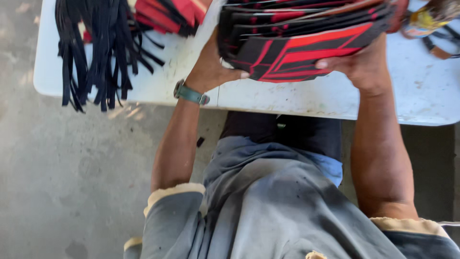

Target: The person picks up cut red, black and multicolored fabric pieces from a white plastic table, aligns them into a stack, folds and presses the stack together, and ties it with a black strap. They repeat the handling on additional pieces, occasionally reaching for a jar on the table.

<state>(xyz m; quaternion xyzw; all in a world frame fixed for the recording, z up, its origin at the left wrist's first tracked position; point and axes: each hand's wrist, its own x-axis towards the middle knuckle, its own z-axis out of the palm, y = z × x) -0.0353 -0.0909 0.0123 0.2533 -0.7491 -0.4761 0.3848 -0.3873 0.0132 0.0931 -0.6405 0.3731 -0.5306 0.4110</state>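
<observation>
Over the white table (143,86), left hand (211,67) and right hand (364,64) clamp a floppy stack of red-and-black cut pieces (297,43) at nine and three o'clock.

Stack (297,43) top — cut off.

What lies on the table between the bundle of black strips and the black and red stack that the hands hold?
In the head view, a pile of red and black pieces lies there; below it, the white table is bare.
</observation>
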